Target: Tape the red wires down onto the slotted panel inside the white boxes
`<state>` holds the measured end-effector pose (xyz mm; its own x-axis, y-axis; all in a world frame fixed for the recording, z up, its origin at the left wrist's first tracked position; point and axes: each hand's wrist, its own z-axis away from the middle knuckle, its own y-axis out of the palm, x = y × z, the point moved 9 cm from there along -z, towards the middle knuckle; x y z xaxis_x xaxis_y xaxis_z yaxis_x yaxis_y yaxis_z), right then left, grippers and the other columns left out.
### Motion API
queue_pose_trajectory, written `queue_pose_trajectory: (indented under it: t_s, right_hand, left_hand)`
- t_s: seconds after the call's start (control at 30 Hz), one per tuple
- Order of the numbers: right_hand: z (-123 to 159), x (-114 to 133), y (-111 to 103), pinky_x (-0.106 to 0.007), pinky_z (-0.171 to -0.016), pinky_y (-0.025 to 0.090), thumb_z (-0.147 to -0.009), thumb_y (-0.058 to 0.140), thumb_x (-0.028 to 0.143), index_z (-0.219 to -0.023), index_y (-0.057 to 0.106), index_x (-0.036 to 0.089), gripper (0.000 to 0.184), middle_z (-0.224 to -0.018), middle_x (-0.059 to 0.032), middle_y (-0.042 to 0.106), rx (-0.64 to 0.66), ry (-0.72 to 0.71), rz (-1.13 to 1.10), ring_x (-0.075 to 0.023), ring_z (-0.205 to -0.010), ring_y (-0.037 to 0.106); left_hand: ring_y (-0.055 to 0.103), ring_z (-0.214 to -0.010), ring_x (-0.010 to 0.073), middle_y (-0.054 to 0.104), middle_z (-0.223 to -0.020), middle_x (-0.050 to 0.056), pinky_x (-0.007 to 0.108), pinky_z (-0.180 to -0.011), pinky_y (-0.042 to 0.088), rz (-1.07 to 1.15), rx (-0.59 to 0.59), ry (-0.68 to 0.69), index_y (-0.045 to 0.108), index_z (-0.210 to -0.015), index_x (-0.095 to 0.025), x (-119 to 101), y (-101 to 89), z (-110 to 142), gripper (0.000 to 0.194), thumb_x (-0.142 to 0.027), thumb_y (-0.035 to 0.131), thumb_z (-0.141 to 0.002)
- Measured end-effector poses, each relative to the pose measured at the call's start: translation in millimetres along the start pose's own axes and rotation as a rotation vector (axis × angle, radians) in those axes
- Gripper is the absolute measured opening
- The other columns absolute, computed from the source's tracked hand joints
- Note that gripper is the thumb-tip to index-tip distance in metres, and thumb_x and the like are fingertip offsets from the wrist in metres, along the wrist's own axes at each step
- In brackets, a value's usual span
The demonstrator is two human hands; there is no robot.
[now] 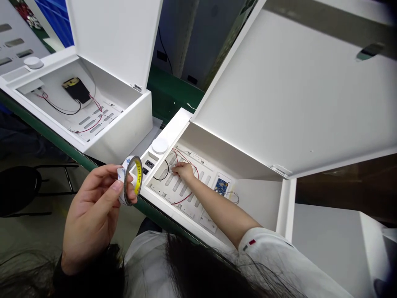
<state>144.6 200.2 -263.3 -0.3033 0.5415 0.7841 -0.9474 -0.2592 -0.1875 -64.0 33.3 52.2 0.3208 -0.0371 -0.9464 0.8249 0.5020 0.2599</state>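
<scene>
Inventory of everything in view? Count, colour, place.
open cabinet: 2, white, on bench, lids raised
bench edge: 1, green, under cabinets
slotted plate: 2, white, one in each cabinet
wires: several, red and black, on plates
circuit board: 1, blue, nearer cabinet
module: 1, black with yellow label, farther cabinet
round disc: 2, white, cabinet rims
stool: 1, black, floor at left
tape roll: 1, white and yellow, in left hand
left hand: 1, gripping tape roll
right hand: 1, on nearer plate

A narrow roll of tape [133, 180] with a yellow label stands on edge at nine o'clock from a thin red wire [186, 159] looping across a slotted white plate [187, 211].
</scene>
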Motion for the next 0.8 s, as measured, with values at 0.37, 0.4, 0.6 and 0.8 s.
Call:
queue_pose_trajectory:
  t_s: [0.37, 0.4, 0.6, 0.8]
  right_hand:
    - [7.5, 23.9, 2.4, -0.022, -0.062, 0.045, -0.069, 0.070, 0.020, -0.080, 0.069, 0.016, 0.012, -0.075, -0.0017, 0.072, -0.092, -0.318, 0.422, -0.0135, -0.067, 0.064]
    - [9.0, 25.3, 2.5, -0.022, -0.063, 0.045, -0.069, 0.069, 0.020, -0.081, 0.070, 0.016, 0.012, -0.076, -0.0020, 0.072, -0.103, -0.329, 0.435, -0.0135, -0.068, 0.064]
    - [15.4, 29.0, 3.9, -0.021, -0.065, 0.045, -0.073, 0.065, 0.018, -0.085, 0.070, 0.017, 0.014, -0.078, -0.0012, 0.072, -0.113, -0.338, 0.491, -0.0133, -0.072, 0.065]
    - [27.2, 38.0, 16.8, -0.024, -0.074, 0.045, -0.083, 0.058, 0.019, -0.098, 0.070, 0.019, 0.019, -0.092, -0.0041, 0.074, -0.058, -0.423, 0.754, -0.0161, -0.083, 0.066]
  left_hand:
    - [0.060, -0.065, 0.0140, 0.065, -0.081, 0.004, 0.026, -0.064, 0.051, -0.003, -0.001, -0.006, 0.065, -0.101, -0.024, 1.4, 0.3, -2.9, 0.020, -0.021, 0.067, -0.082]
    - [0.060, -0.065, 0.0141, 0.064, -0.081, 0.004, 0.026, -0.064, 0.051, -0.003, 0.004, -0.007, 0.065, -0.101, -0.023, 1.7, 0.2, -2.9, 0.020, -0.021, 0.067, -0.082]
    - [0.059, -0.065, 0.0154, 0.063, -0.080, 0.004, 0.027, -0.062, 0.051, -0.035, 0.013, -0.006, 0.066, -0.101, -0.025, 2.5, -1.7, -3.8, 0.020, -0.024, 0.068, -0.081]
    - [0.059, -0.065, 0.0148, 0.063, -0.080, 0.004, 0.026, -0.063, 0.051, -0.041, -0.003, -0.006, 0.067, -0.100, -0.025, 0.9, -2.1, -4.0, 0.021, -0.024, 0.070, -0.079]
